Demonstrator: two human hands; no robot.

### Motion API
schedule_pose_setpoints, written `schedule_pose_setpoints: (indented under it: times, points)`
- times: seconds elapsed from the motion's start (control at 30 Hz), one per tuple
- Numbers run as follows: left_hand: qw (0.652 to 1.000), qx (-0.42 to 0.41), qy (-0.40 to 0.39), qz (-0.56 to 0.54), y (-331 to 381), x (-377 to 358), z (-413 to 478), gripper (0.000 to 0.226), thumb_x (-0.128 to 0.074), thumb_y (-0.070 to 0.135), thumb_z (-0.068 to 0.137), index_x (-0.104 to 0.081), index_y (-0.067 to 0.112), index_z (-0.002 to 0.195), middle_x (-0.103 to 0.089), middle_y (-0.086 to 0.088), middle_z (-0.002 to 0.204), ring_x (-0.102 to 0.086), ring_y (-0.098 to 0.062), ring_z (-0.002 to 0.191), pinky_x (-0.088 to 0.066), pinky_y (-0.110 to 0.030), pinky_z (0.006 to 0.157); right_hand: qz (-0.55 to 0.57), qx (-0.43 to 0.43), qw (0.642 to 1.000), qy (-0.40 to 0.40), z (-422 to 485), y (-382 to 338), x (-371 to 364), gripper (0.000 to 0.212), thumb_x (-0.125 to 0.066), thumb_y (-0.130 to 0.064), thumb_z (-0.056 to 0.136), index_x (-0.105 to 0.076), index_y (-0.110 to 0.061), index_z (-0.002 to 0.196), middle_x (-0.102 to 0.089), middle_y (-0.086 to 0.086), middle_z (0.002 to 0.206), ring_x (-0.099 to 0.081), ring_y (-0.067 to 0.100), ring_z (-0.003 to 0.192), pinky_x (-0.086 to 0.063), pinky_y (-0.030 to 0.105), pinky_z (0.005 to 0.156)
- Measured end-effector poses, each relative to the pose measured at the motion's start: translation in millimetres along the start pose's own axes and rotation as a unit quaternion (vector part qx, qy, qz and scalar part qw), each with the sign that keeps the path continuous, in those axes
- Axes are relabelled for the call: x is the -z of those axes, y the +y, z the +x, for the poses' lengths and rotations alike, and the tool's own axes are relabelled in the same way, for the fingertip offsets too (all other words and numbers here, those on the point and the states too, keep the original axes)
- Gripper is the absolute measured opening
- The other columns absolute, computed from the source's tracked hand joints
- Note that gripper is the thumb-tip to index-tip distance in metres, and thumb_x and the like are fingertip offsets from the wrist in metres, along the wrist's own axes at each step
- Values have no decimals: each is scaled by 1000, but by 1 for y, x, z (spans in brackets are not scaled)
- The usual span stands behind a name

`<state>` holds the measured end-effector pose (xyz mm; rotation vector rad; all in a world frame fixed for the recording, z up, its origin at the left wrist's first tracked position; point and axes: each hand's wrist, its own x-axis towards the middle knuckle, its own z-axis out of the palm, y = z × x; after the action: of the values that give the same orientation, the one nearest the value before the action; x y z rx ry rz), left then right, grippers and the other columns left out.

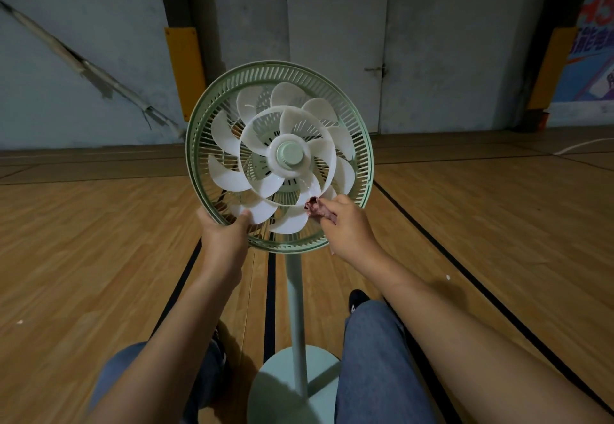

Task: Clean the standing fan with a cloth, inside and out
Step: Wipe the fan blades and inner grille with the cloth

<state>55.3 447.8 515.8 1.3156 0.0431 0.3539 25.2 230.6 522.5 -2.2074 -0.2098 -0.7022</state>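
A pale green standing fan (199, 118) faces me with its front grille off, so the white blades (226, 176) and green hub (289, 154) are bare. My left hand (226, 237) grips the lower left rim of the rear grille, thumb resting on a blade. My right hand (349, 224) pinches a small pinkish-brown cloth (315, 208) against a lower blade near the rim. The green pole (294, 290) runs down to a round base (282, 387) between my knees.
Wooden floor with black lines spreads all around. A grey wall with a white door (335, 58) stands behind the fan. Yellow padded posts (182, 68) flank it. My jeans-clad legs (375, 357) sit either side of the base. A white cable (581, 146) lies far right.
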Motion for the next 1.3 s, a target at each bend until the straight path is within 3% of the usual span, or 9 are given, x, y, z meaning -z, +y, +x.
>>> schedule_pose_setpoints:
  times: [0.17,0.37,0.57,0.7,0.87,0.97,1.07,1.2,1.3]
  points:
    - [999,-13,-36,-7,0,4,-3,62,-89,21,90,-45,37,132,-68,-1,133,-73,-29,119,-60,-58,101,-6,7,1000,-4,-4,-6,-3,38,-58,-4,101,-69,-11,136,-47,-12,96,-54,11,83,-62,42,74]
    - [999,-14,-49,9,-2,5,-2,63,-87,15,90,-43,35,131,-70,-4,130,-74,-28,115,-62,-58,100,5,72,997,-38,-17,-25,-27,45,-61,0,98,-65,-10,142,-54,-1,111,-59,17,108,-51,27,98]
    - [998,-8,-55,1,-5,12,1,68,-86,11,90,-44,28,141,-71,-9,130,-75,-33,115,-62,-59,100,-27,100,994,-47,-15,-20,-27,45,-62,1,96,-67,-12,140,-48,2,103,-53,19,96,-48,29,83]
    - [999,-11,-39,2,-9,13,1,61,-83,9,93,-45,31,135,-70,-5,128,-75,-29,113,-63,-55,97,-77,167,982,-43,-19,-9,-16,35,-69,-8,98,-69,-21,131,-45,-5,103,-55,17,92,-57,42,76]
    - [999,-16,-32,4,-11,12,2,60,-81,10,95,-47,31,139,-71,-2,127,-75,-26,111,-64,-53,94,-137,212,967,-25,-16,8,16,41,-75,-9,91,-68,-21,129,-44,-7,105,-52,10,89,-59,32,66]
    - [1000,-12,-23,4,-11,12,2,56,-80,15,97,-47,31,140,-71,1,127,-73,-24,114,-62,-55,98,-165,203,965,3,-13,15,36,36,-74,-12,92,-70,-18,128,-44,-9,102,-51,10,79,-47,18,59]
    - [1000,-13,-21,-3,-10,12,1,53,-79,15,98,-50,31,138,-71,0,127,-73,-24,114,-62,-55,98,-184,178,966,33,-6,19,52,39,-73,-7,92,-69,-15,131,-42,-11,102,-50,9,77,-41,13,60]
    - [1000,-13,-25,0,-10,11,1,52,-80,14,97,-50,31,136,-72,1,126,-73,-24,113,-62,-55,98,-223,193,955,28,2,17,58,48,-72,5,87,-68,-9,132,-49,1,106,-53,18,91,-46,26,66]
    - [1000,-26,-17,4,-10,11,2,48,-80,14,97,-51,45,118,-69,4,124,-72,-21,112,-62,-54,97,-240,185,953,10,0,18,52,48,-74,2,86,-68,-9,133,-51,3,108,-50,15,94,-43,24,70]
